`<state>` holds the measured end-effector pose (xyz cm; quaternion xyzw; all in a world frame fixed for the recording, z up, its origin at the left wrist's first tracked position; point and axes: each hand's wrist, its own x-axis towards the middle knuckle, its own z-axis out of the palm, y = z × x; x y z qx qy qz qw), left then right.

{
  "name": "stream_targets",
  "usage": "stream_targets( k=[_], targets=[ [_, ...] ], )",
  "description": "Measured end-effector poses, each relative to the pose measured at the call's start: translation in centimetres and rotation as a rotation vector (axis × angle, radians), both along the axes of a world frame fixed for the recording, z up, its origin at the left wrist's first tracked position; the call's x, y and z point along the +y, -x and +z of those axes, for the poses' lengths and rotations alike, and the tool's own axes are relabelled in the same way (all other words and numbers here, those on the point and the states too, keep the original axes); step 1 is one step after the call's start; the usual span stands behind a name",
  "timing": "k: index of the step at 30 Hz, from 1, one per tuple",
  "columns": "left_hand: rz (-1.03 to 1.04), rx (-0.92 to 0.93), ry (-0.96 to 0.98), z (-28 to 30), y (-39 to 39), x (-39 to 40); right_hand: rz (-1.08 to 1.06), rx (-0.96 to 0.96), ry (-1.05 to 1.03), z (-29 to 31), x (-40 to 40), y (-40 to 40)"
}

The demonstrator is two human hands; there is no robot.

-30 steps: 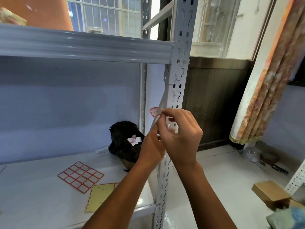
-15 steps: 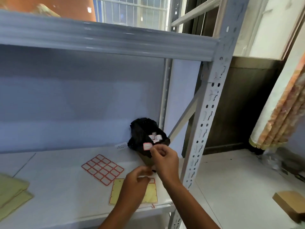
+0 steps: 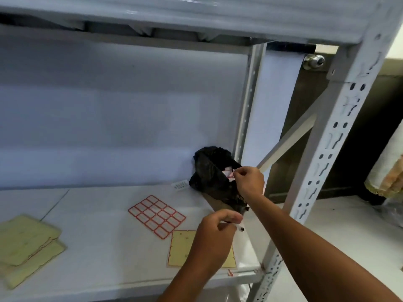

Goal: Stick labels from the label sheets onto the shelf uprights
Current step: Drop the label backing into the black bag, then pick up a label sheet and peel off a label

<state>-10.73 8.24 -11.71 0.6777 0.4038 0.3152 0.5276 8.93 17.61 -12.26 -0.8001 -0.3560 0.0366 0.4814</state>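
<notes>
A label sheet with red-bordered white labels lies flat on the white shelf board. Beside it lies a yellow backing sheet, partly hidden under my left hand, whose fingers are pinched together with nothing visible in them. My right hand is at the mouth of a black plastic bag, pinching a small red-edged label at its fingertips. White and red scraps show inside the bag. The perforated front shelf upright stands to the right of both hands, untouched.
Two yellow backing sheets are stacked at the left of the shelf. A rear upright and a diagonal brace stand behind the bag. The upper shelf beam runs overhead. A curtain hangs at far right.
Both hands dropped from the front upright down to the shelf. My right hand carried the small label to the black bag's mouth, and my left hand sank over the yellow backing sheet.
</notes>
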Motion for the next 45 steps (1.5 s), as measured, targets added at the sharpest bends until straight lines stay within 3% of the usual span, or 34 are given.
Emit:
stream_targets(
  k=[6, 10, 13, 16, 21, 26, 31, 35, 40, 43, 45],
  targets=[
    [0.009, -0.002, -0.032, -0.3, 0.2, 1.0, 0.038, -0.067, -0.012, 0.7, 0.4, -0.2],
    [0.008, -0.004, -0.023, -0.6, 0.4, 1.6, 0.074, -0.191, 0.104, 1.2, -0.3, 0.0],
    [0.003, -0.001, -0.049, -0.7, 0.7, 2.3, 0.067, -0.3, -0.039, 0.7, -2.2, 2.4],
    [0.007, 0.014, -0.077, -1.0, 1.4, 3.2, 0.165, -0.386, -0.14, -2.6, -6.4, 6.0],
    [0.099, 0.002, -0.084, -2.7, 2.4, 5.0, 0.25, -0.318, 0.046, -10.5, -11.6, 7.6],
    [0.129, 0.171, -0.13, -6.9, 3.0, 5.7, 0.243, -0.259, 0.471, -13.8, -11.4, 7.2],
    [0.1, 0.553, -0.128, -11.5, 4.2, 5.5, 0.137, -0.23, 0.444, -14.5, -10.6, 7.9],
    [-0.002, 0.841, -0.276, -12.6, 4.7, 4.9, 0.12, -0.096, 0.336, -14.9, -10.2, 8.0],
    [-0.047, 0.862, -0.297, -12.7, 4.4, 4.9, 0.113, 0.398, 0.085, -13.9, -9.7, 7.4],
    [-0.018, 0.775, -0.273, -11.8, 4.5, 5.1, 0.137, 0.627, -0.005, -12.5, -9.9, 7.5],
    [0.045, 0.557, -0.294, -10.0, 4.2, 5.3, 0.222, 0.636, -0.04, -10.8, -10.2, 7.7]
  ],
)
